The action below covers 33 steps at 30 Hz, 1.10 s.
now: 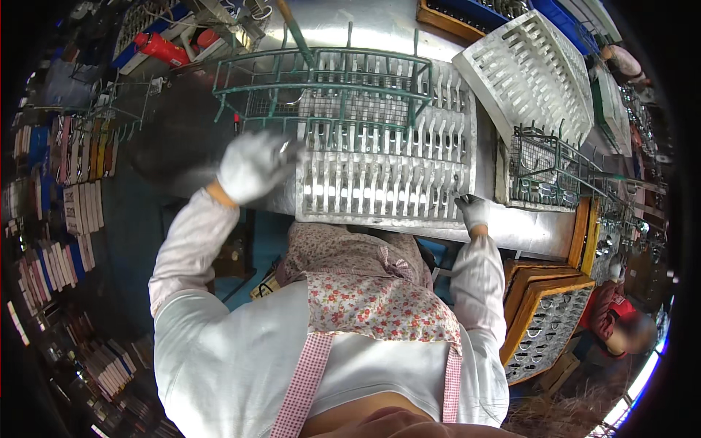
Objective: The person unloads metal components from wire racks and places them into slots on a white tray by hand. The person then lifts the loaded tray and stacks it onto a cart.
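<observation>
My left hand point(252, 168), in a white glove, hovers by the left edge of a pale slotted tray point(380, 219); motion smears its fingers and a greyish shape at their tips. Rows of thin, shiny metal pieces point(380, 182) lie across the tray. At the tray's lower right, my gloved right hand point(475, 210) has its dark fingertips bent together against the edge, beside the last piece in the row. Whatever lies between those fingertips is too small to make out. A green wire rack point(343, 89) with a mesh panel stands over the tray's far part.
Another slotted white tray point(537, 73) leans at the far right, above a smaller green wire rack point(540, 164). Wooden-framed trays point(544, 321) are stacked at the lower right, near a co-worker in red point(606, 314). A red bottle point(162, 50) lies at the far left.
</observation>
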Tool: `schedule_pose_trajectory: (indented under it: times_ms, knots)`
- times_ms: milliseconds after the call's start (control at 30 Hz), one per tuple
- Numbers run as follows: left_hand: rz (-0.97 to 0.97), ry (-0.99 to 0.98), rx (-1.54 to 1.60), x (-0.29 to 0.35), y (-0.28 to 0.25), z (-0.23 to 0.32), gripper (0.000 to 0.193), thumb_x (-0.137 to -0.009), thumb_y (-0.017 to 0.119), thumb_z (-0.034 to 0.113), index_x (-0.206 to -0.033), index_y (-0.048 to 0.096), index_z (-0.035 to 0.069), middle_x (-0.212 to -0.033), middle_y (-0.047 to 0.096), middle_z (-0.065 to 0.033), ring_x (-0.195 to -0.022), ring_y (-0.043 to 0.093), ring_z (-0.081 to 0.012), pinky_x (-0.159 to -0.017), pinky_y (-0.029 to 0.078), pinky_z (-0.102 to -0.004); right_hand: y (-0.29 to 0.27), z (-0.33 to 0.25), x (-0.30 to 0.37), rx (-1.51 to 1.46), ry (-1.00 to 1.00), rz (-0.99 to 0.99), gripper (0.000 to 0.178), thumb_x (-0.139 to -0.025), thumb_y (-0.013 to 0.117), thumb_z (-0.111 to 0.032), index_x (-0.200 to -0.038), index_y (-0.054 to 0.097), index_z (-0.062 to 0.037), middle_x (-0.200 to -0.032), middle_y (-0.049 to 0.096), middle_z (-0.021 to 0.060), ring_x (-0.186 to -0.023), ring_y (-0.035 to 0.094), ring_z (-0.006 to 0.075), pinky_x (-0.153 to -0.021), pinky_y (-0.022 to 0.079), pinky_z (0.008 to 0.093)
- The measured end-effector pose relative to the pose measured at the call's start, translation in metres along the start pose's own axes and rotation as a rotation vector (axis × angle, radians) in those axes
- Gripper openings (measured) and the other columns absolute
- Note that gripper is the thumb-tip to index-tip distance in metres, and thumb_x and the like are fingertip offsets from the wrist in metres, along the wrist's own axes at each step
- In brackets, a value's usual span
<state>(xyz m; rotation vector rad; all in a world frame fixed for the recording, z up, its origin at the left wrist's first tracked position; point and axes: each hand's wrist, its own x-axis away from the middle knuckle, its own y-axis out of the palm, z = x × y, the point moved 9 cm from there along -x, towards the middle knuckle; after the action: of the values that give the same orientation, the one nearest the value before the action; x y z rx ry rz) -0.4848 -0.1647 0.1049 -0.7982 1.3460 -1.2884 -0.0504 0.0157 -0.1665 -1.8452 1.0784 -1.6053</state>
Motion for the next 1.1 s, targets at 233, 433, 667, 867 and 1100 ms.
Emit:
schedule_pose_trajectory:
  times_ms: [233,433,667,867,1100]
  knots:
    - [-0.146,-0.706,0.236,0.124,0.162,-0.008,0.027,-0.083,0.055,0.026,-0.101,0.061,0.007,-0.078,0.064,-0.0149,-0.064,0.062,-0.0331,-0.056,0.050,-0.0407,-0.091,-0.269,0.224,0.154,-1.249,0.367,0.011,-0.071,0.071,-0.019,-0.077,0.065,-0.0121,-0.066,0.058,0.0038,-0.061,0.056,0.0187,-0.057,0.046,0.0308]
    - [-0.274,-1.126,0.173,0.164,0.260,-0.040,0.038,-0.084,0.048,0.039,-0.100,0.059,0.005,-0.078,0.062,-0.0192,-0.068,0.062,-0.0361,-0.061,0.049,-0.0458,-0.060,-0.379,0.166,0.576,-1.091,0.571,0.010,-0.080,0.056,-0.018,-0.081,0.061,-0.0097,-0.067,0.056,0.0064,-0.063,0.057,0.0246,-0.060,0.047,0.0379]
    - [-0.252,-1.202,0.217,0.162,0.268,-0.030,0.040,-0.083,0.050,0.041,-0.086,0.062,0.003,-0.082,0.062,-0.0214,-0.074,0.062,-0.0359,-0.065,0.049,-0.0457,-0.069,-0.389,0.114,0.542,-0.672,0.410,0.019,-0.078,0.050,-0.011,-0.089,0.065,-0.0070,-0.089,0.064,0.0192,-0.082,0.064,0.0313,-0.075,0.050,0.0410]
    - [-0.194,-1.402,0.235,0.198,0.250,-0.033,0.042,-0.080,0.053,0.043,-0.093,0.059,0.003,-0.081,0.064,-0.0185,-0.076,0.063,-0.0330,-0.069,0.050,-0.0413,-0.090,-0.361,0.172,0.055,-0.920,0.325,0.028,-0.077,0.065,-0.030,-0.075,0.060,-0.0028,-0.063,0.059,0.0121,-0.054,0.058,0.0252,-0.053,0.048,0.0368]
    - [-0.566,-1.273,0.180,0.168,0.291,-0.031,0.055,-0.074,0.054,0.053,-0.094,0.062,0.003,-0.085,0.065,-0.0155,-0.081,0.064,-0.0289,-0.071,0.050,-0.0395,-0.034,-0.237,0.231,-0.194,-1.226,0.174,0.025,-0.063,0.077,-0.028,-0.068,0.061,-0.0085,-0.067,0.056,0.0076,-0.056,0.055,0.0250,-0.049,0.043,0.0357]
